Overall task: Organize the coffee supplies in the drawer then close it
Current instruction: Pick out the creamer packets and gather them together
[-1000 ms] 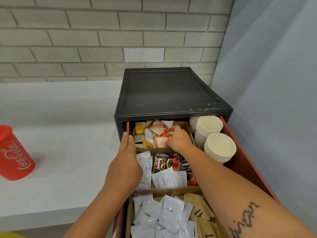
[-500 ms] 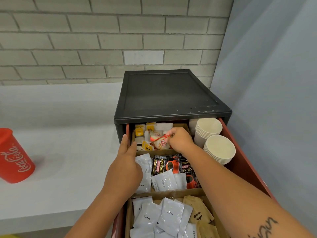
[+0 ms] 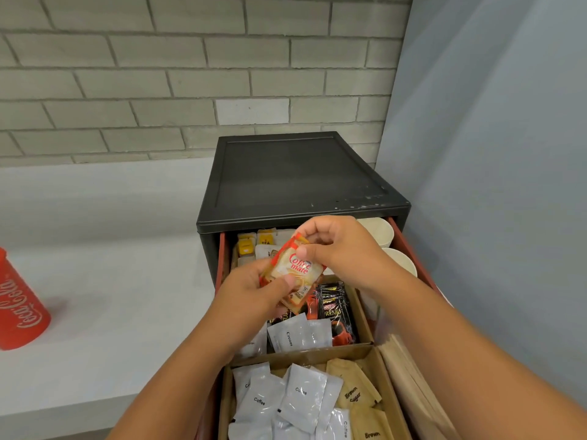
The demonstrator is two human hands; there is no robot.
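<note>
Both hands hold Coffee-mate creamer sachets (image 3: 293,270) above the open red drawer (image 3: 221,258). My left hand (image 3: 254,290) grips their lower end; my right hand (image 3: 336,246) pinches the top edge. Below them, the back cardboard compartment holds tea bags (image 3: 254,241). The middle compartment holds black coffee sachets (image 3: 336,308) and white Cream packets (image 3: 298,335). The front compartment holds white Coffee packets (image 3: 286,401) and Brown Sugar packets (image 3: 352,395).
The drawer slides out of a dark grey cabinet (image 3: 295,176) in the corner between a brick wall and a grey wall. Stacked paper cups (image 3: 397,262) stand along the drawer's right side. A red Coca-Cola cup (image 3: 19,306) stands on the white counter (image 3: 111,296) at the left.
My right hand lifted the creamer sachets out of the back compartment. My left hand left the drawer's edge and took hold of their lower end. The camera tilted slightly.
</note>
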